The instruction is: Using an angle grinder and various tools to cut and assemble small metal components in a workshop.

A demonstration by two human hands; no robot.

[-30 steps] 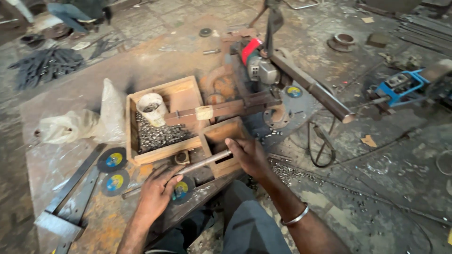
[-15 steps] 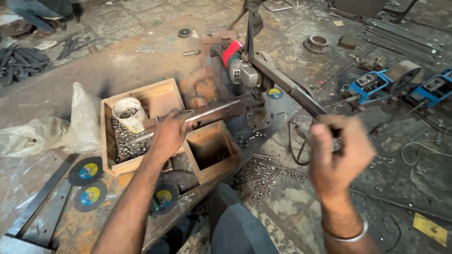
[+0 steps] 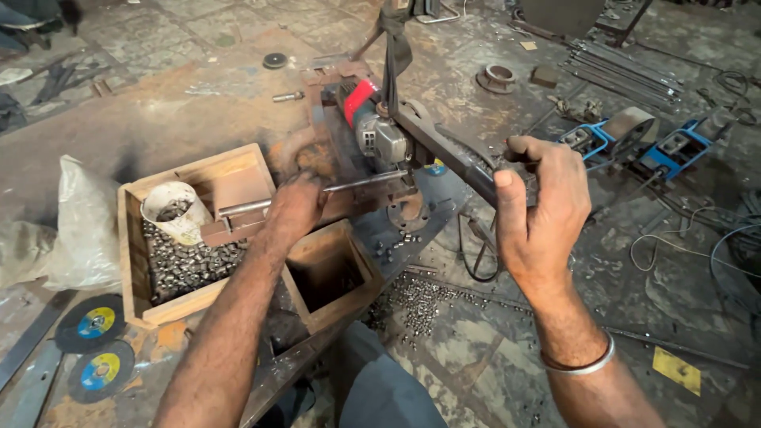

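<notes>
The rusty metal work surface (image 3: 182, 119) is carrying a red and grey angle grinder (image 3: 372, 127) mounted on a long steel lever (image 3: 444, 150). The right hand (image 3: 539, 206) is closing around the lever's end, probably for pulling the blade down. The left hand (image 3: 295, 208) is pinching a thin steel rod (image 3: 357, 182), keeping it under the grinder, beside the wooden box of small cut metal pieces (image 3: 186, 265).

The thin rod (image 3: 365, 183) under the left hand (image 3: 295, 208) is bare grey metal, smooth with a dull sheen. Behind it, the grinder (image 3: 372, 127) shows a glossy red plastic body and matt cast-metal head. The lever bar (image 3: 452, 158) gripped by the right hand (image 3: 539, 210) is dark, rough steel. Left of the rod, the box (image 3: 238, 178) is raw, unfinished wood, holding dull metal pieces (image 3: 186, 265). The bangle (image 3: 583, 364) is polished metal.
</notes>
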